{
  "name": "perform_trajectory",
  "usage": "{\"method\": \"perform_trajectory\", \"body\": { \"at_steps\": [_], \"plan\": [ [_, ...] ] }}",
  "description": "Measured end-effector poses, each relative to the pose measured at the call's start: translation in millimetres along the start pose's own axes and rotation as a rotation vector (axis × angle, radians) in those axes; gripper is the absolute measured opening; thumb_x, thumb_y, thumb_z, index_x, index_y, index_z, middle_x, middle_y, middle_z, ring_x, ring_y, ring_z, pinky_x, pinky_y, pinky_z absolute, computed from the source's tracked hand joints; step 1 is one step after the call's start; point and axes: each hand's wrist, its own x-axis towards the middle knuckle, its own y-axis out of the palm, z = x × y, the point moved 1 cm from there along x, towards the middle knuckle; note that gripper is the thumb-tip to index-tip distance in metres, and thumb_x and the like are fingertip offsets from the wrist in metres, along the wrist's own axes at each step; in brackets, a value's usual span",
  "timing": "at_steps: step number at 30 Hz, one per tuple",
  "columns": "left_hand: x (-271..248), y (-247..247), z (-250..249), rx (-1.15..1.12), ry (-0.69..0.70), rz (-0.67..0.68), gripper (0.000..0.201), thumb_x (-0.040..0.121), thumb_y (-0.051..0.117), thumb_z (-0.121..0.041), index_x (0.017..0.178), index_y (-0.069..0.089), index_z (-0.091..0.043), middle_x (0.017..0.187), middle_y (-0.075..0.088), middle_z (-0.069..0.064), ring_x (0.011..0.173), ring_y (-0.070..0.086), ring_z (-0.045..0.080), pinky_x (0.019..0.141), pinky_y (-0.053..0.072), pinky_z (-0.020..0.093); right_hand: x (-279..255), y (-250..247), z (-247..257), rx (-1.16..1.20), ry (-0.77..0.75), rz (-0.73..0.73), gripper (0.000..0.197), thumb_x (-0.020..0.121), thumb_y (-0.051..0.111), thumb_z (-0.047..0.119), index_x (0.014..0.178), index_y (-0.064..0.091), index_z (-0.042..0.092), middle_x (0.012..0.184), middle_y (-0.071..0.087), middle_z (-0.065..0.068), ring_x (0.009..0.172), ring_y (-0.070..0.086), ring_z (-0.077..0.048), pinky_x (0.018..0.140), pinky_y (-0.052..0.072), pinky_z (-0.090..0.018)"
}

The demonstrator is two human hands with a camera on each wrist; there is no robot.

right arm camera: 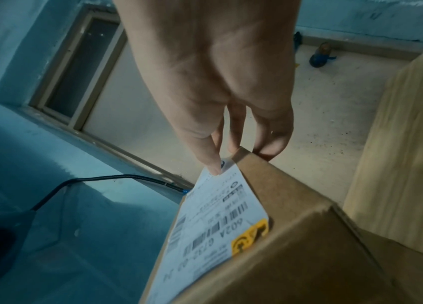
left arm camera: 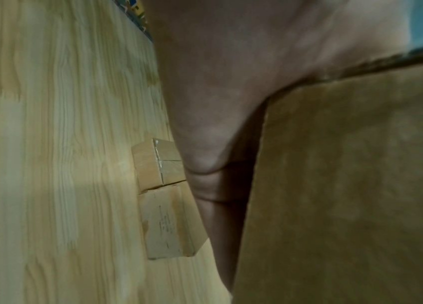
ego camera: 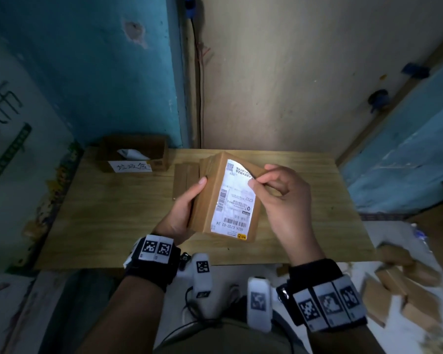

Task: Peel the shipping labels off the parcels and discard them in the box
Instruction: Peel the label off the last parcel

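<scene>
I hold a brown cardboard parcel [ego camera: 210,198] above the wooden table [ego camera: 113,213]. My left hand [ego camera: 182,210] grips its left side, thumb on the top face; in the left wrist view the parcel [left arm camera: 348,185] fills the right half. A white shipping label [ego camera: 234,200] with barcodes covers the top face. Its far right corner is lifted and curled, and my right hand [ego camera: 279,192] pinches that corner between thumb and forefinger. In the right wrist view the label [right arm camera: 213,216] runs down the parcel [right arm camera: 296,246] from my fingertips [right arm camera: 213,166].
An open cardboard box [ego camera: 136,153] with a handwritten tag and a crumpled label inside stands at the table's back left. More parcels [ego camera: 186,180] lie behind the held one, also seen as parcels [left arm camera: 163,197]. Several parcels [ego camera: 404,290] lie on the floor at right.
</scene>
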Motion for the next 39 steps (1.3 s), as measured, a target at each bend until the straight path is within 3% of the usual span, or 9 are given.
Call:
{"method": "perform_trajectory", "body": {
  "at_steps": [3,7,9,14,18,25,30,35,39],
  "plan": [
    [-4.3,-3.9,-4.6,0.030,0.005,-0.012,0.048,0.084,0.058,-0.050,0.110,0.076,-0.015,0.120,0.069,0.018,0.114,0.064,0.037,0.106,0.043,0.052,-4.9,-1.8,1.1,-0.136,-0.022,-0.040,0.017,0.078,0.082,0.018,0.073,0.068,0.028,0.087,0.066,0.004,0.080,0.063,-0.004,0.073,0.050,-0.024],
    [0.7,-5.3,-7.7,0.033,0.024,0.017,0.044,0.088,0.058,-0.047,0.111,0.075,-0.013,0.118,0.069,0.020,0.109,0.066,0.038,0.101,0.046,0.051,-2.7,-4.0,15.4,-0.037,-0.036,-0.031,0.017,0.083,0.069,0.007,0.072,0.067,0.021,0.060,0.062,0.013,0.055,0.054,-0.001,0.056,0.038,-0.017],
    [2.8,-5.0,-11.2,-0.005,0.039,0.024,0.044,0.089,0.055,-0.045,0.107,0.077,-0.012,0.117,0.070,0.021,0.108,0.066,0.037,0.101,0.045,0.050,0.3,-3.1,21.9,0.026,-0.007,-0.011,0.015,0.086,0.065,0.009,0.073,0.067,0.017,0.058,0.065,0.008,0.049,0.053,-0.003,0.053,0.039,-0.022],
    [6.6,3.8,-15.5,-0.011,0.085,0.014,0.058,0.089,0.053,-0.047,0.130,0.061,-0.006,0.129,0.063,0.024,0.122,0.058,0.043,0.107,0.041,0.054,7.9,-1.6,36.6,0.236,0.191,0.010,0.024,0.094,0.069,0.016,0.073,0.067,0.005,0.068,0.075,-0.009,0.045,0.060,-0.019,0.046,0.040,-0.019],
    [4.3,9.6,-18.1,-0.002,0.122,0.010,0.052,0.089,0.054,-0.046,0.123,0.064,-0.008,0.124,0.066,0.023,0.113,0.063,0.039,0.100,0.047,0.050,12.3,-0.9,41.5,0.261,0.286,-0.003,0.025,0.092,0.072,0.015,0.077,0.068,-0.004,0.067,0.075,-0.010,0.048,0.067,-0.018,0.043,0.039,-0.015],
    [5.9,13.4,-25.9,-0.003,0.143,-0.013,0.047,0.089,0.050,-0.043,0.115,0.068,-0.009,0.116,0.070,0.021,0.101,0.069,0.033,0.089,0.051,0.044,21.5,3.4,49.4,0.283,0.380,0.032,0.015,0.090,0.074,0.012,0.080,0.069,0.003,0.068,0.076,-0.008,0.054,0.071,-0.017,0.042,0.040,-0.019],
    [6.9,11.6,-26.8,-0.034,0.151,0.005,0.047,0.090,0.044,-0.042,0.114,0.068,-0.009,0.116,0.071,0.019,0.100,0.070,0.031,0.088,0.050,0.045,24.3,9.3,46.6,0.393,0.375,0.037,0.024,0.088,0.074,0.001,0.084,0.050,0.007,0.069,0.075,-0.012,0.046,0.064,-0.016,0.041,0.036,-0.021],
    [9.2,5.2,-28.2,-0.043,0.134,0.003,0.056,0.091,0.050,-0.046,0.129,0.060,-0.006,0.128,0.064,0.021,0.116,0.062,0.037,0.099,0.046,0.049,24.3,13.0,49.4,0.408,0.485,0.104,0.014,0.089,0.075,0.012,0.098,0.064,0.008,0.073,0.076,-0.013,0.050,0.066,-0.017,0.043,0.038,-0.020],
    [13.3,4.5,-29.3,-0.118,0.136,0.028,0.055,0.095,0.040,-0.045,0.129,0.060,-0.007,0.129,0.064,0.020,0.111,0.065,0.032,0.087,0.054,0.041,24.3,17.3,52.2,0.488,0.526,0.139,0.016,0.093,0.070,0.013,0.108,0.067,0.009,0.082,0.078,-0.015,0.056,0.069,-0.016,0.044,0.039,-0.018]
  ]
}}
